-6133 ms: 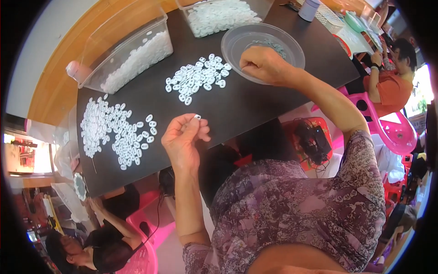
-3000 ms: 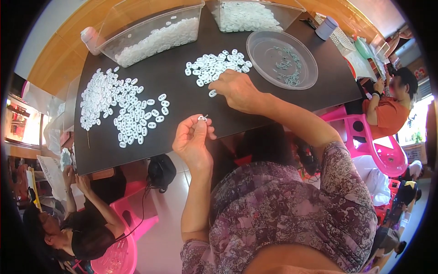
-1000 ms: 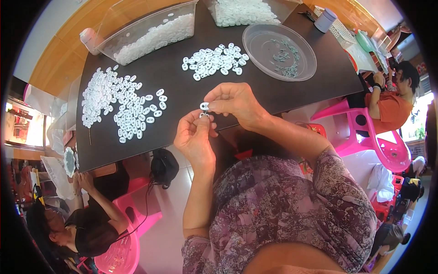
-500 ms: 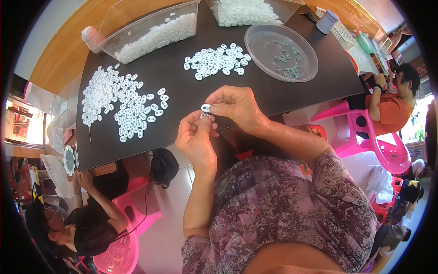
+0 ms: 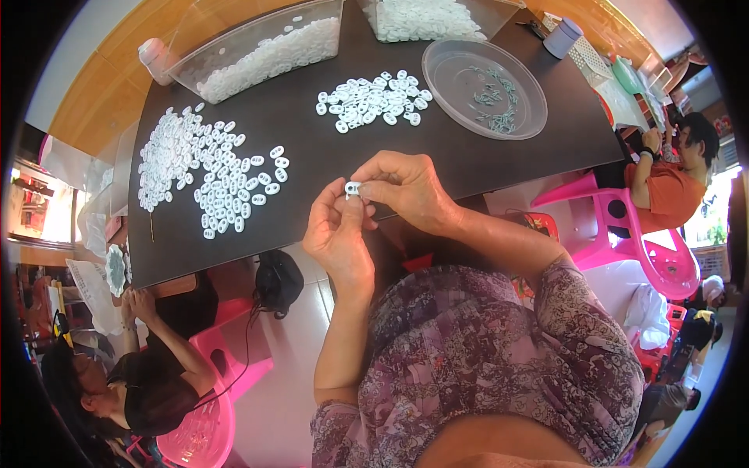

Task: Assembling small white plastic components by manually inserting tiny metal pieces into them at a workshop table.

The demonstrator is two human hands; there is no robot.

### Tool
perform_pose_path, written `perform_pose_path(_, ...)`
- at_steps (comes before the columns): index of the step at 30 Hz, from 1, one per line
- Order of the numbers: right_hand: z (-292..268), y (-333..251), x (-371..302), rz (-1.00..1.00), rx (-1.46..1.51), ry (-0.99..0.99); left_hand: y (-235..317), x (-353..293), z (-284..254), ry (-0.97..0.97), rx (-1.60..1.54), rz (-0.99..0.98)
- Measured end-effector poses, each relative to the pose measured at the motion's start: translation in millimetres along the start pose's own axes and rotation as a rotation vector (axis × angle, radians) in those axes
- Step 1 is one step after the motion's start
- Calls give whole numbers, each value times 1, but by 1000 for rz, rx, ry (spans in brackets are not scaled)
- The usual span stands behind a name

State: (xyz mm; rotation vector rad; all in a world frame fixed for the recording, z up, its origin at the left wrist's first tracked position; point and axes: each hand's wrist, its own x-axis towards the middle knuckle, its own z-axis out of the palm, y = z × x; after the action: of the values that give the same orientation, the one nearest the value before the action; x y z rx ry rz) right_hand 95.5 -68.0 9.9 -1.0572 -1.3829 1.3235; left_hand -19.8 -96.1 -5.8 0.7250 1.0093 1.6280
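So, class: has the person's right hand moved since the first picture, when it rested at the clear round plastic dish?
Yes. The right hand has left the clear round plastic dish and come to the left hand.

Left hand [image 5: 337,234]: raised, palm toward the body, fingertips pinched upward. Right hand [image 5: 407,189]: reached across, fingers curled, tips meeting the left's. Both forearms bent inward, bare; patterned sleeves at elbows.

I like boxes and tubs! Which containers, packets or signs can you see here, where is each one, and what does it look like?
Clear plastic tub: far left of table, long, full of white pieces.
Second clear tub: far middle, also white pieces.
Clear round dish: far right, some small greenish bits.
Small grey cup: far right corner.
No signs or screens clearly show.
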Motion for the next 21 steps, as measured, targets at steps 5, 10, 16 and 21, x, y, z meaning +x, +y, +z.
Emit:
perform_pose_path(5,-2,6,-1,-47,-82,-19,4,1,-1,-14,-15,-21)
perform_pose_path(10,-2,3,-2,-303,-396,-5,4,4,-7,-44,-85,-93)
perform_pose_path(16,-1,6,2,-623,-652,79,9,4,-1,39,-139,-148)
perform_pose_path(21,-3,7,1,-629,-648,95,10,2,1,26,-100,-126)
